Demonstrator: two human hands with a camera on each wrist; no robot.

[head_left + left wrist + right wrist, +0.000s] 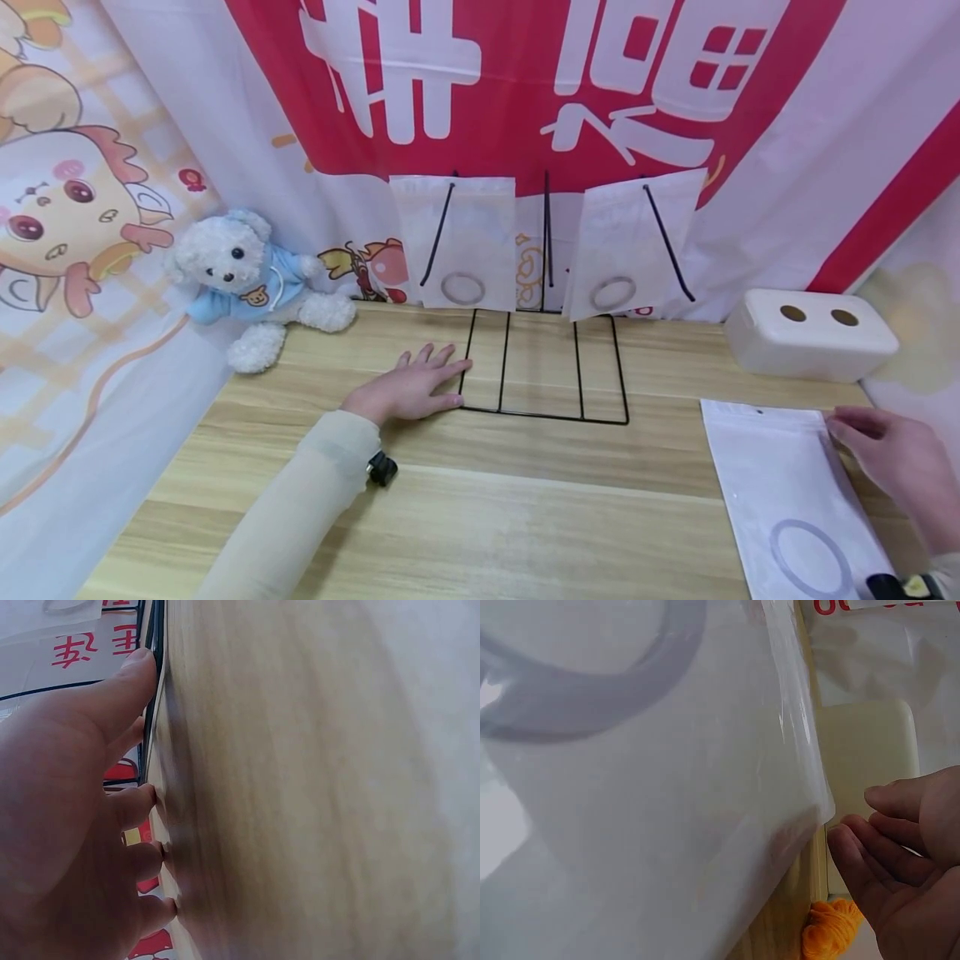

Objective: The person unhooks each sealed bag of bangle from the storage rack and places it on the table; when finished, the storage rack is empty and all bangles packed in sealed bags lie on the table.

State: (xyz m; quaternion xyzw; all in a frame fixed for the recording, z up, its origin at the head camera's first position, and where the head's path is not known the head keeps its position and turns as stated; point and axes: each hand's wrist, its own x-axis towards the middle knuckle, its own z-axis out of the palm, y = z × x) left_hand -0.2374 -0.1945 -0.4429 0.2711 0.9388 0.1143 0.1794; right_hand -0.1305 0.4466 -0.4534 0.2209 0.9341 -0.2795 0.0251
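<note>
Lower right, a glossy white bag (772,467) shows a grey ring (600,703), contents unclear; your right hand (900,458) curves loosely at its corner, your left hand (408,392) spreads against the rack (542,416).

The wooden table (480,533) carries a plush bear (251,275), black rack (542,311), white packet (776,483) and box (802,346).

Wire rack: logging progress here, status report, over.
Left hand touches rack base. Right hand beside flat bag's top corner. Two bags hanging, middle hook bare. White box beyond, outside bag-to-rack path.
</note>
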